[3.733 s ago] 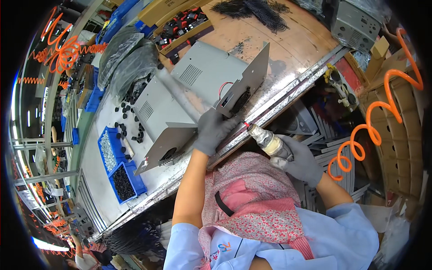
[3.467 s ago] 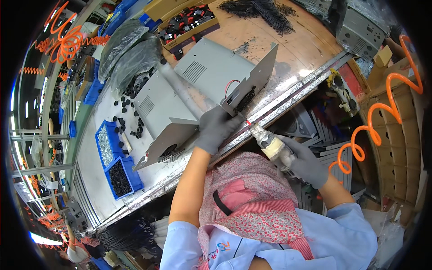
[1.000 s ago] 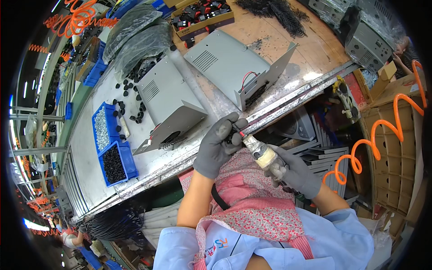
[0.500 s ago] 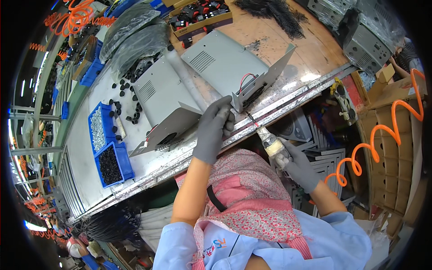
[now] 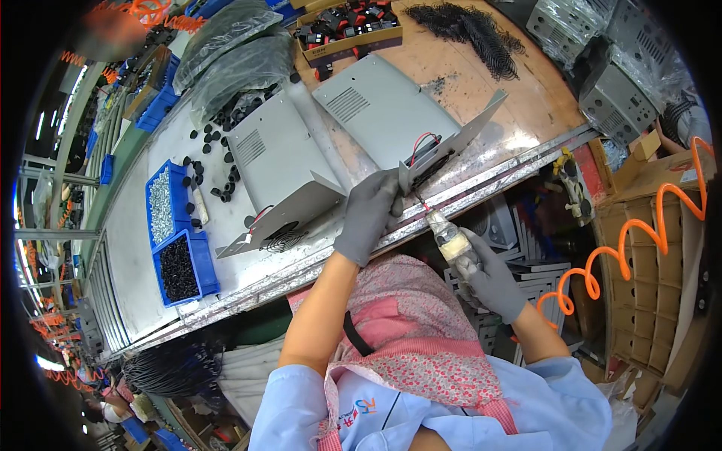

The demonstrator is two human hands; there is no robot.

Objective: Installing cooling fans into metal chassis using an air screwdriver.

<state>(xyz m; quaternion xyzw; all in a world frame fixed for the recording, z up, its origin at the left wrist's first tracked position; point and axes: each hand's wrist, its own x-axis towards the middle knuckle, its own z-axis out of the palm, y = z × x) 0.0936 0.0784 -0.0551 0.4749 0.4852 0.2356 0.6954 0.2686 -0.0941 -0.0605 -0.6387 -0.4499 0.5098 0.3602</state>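
A bent grey sheet-metal panel [image 5: 395,113] with vent slots lies on the bench, its upright flange toward me. My left hand [image 5: 370,214], in a grey glove, is closed around the left end of that flange; its fingertips are partly hidden. My right hand [image 5: 492,282], also gloved, grips a power screwdriver [image 5: 453,244] wrapped in pale tape. The driver's bit points up-left at the flange, close to my left fingers; whether it touches is too small to tell. A second grey panel [image 5: 278,150] lies to the left, with a round wire grille [image 5: 284,239] by its flange.
Two blue bins [image 5: 207,263] hold silver and black screws on the left. Black caps [image 5: 226,184] lie scattered nearby. A carton [image 5: 353,46] of red-black switches and black wire grilles [image 5: 481,34] sit at the back. An orange coiled hose [image 5: 624,237] hangs at right.
My left hand has shifted right, onto the flange's end. The screwdriver's bit has come closer to the flange. The whole view has shifted slightly.
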